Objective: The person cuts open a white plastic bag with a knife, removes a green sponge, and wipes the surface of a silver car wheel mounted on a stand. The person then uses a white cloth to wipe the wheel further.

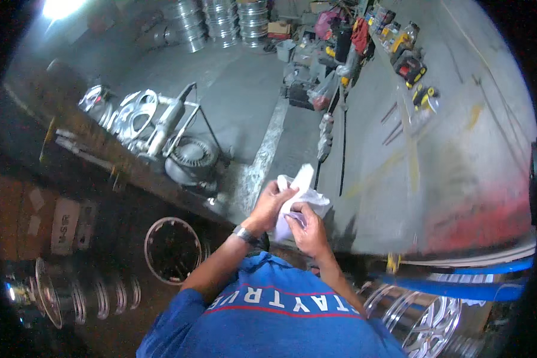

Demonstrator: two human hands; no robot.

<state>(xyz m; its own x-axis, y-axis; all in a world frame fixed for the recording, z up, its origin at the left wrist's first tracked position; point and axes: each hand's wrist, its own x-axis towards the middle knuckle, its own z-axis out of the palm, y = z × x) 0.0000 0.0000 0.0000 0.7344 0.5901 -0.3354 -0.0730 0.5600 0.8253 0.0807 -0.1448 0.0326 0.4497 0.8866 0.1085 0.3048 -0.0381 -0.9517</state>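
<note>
Both hands are together in front of my chest, working on a crumpled white piece of thin material (304,179); whether it is cloth, paper or plastic I cannot tell. My left hand (272,203) grips it from the left, thumb across the top, with a metal-banded watch (243,233) on that wrist. On the right side, my right hand (307,231) pinches a lower fold between thumb and fingers. One narrow end of the material sticks up above my left thumb, and a loose flap spreads to the right.
Stacked wheel rims (221,24) stand at the back. A machine with a round base (192,156) sits ahead left, near shiny metal parts (138,113). Power tools (410,68) lie on the grey surface at right. Another rim (150,250) is lower left, and a spoked wheel (431,322) lower right.
</note>
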